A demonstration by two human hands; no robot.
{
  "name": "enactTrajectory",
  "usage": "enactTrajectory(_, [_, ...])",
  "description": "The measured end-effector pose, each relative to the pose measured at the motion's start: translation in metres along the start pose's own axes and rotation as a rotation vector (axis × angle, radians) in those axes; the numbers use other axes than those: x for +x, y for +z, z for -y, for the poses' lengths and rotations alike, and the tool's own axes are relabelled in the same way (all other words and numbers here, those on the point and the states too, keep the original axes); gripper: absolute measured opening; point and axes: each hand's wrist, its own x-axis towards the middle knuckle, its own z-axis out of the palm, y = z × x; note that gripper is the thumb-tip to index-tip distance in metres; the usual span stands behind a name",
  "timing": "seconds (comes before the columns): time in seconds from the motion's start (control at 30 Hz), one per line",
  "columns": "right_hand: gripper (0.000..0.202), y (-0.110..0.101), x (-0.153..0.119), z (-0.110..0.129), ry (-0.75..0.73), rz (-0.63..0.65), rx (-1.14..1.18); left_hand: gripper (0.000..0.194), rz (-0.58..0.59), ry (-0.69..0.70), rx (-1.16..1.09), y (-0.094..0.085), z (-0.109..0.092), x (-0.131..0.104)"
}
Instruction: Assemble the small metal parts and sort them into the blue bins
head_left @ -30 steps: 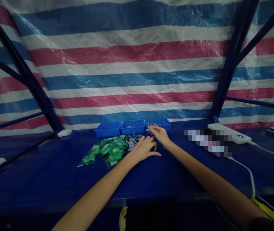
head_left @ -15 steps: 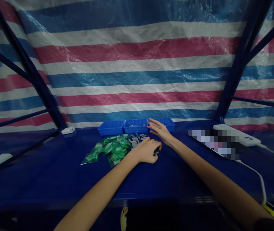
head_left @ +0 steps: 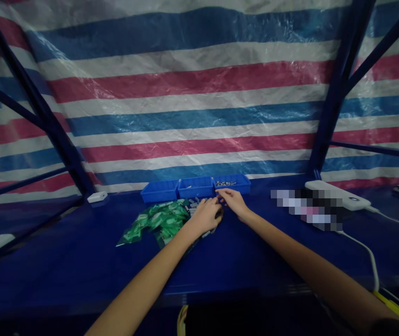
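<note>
Progress: apparently partway; metal parts (head_left: 226,183) are binned, grey pieces (head_left: 192,206) and green packets (head_left: 162,219) are left on the bench (head_left: 248,261).
Right bin (head_left: 243,188): metal parts are contained.
Middle bin (head_left: 195,192): one pale sliver is seen.
Left hand (head_left: 206,217): grip curled among grey pieces; contents cannot be told.
Right hand (head_left: 234,203): grip loosely bent before right bin; any hold cannot be told.

the small grey pieces (head_left: 192,206) lay loose in a cluster just in front of three blue bins (head_left: 195,192), partly hidden from me, with a few more nearer my camera. i saw the bins standing upright in a row, open-topped and shallow. the right one held a jumble of small shiny bits (head_left: 226,183), too tiny for me to identify.
</note>
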Motion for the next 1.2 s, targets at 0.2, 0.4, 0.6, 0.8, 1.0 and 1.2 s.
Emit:
enactTrajectory(0.2, [0.022,-0.001,0.002,-0.002,0.034,-0.051,0.007,0.011,-0.088,-0.091,-0.071,0.001,-0.003,0.002])
enactTrajectory(0.4, [0.018,0.000,0.000,0.002,0.097,-0.015,0.073,0.020,-0.383,-0.225,-0.237,-0.003,0.003,0.008])
enactTrajectory(0.6, [0.023,0.008,-0.014,0.022,0.273,0.103,0.309,0.020,-0.667,-0.361,-0.579,-0.002,0.009,0.011])
enactTrajectory(0.8, [0.017,0.008,-0.019,0.031,0.296,0.128,0.365,0.022,-0.774,-0.399,-0.830,0.000,0.008,0.014])
enactTrajectory(1.0, [0.033,0.006,-0.016,0.025,0.267,0.081,0.295,0.022,-0.774,-0.416,-0.903,0.007,0.012,0.016])
enactTrajectory(1.2, [0.029,0.007,-0.015,0.019,0.190,0.080,0.240,0.023,-0.716,-0.447,-0.932,0.007,0.007,0.015])
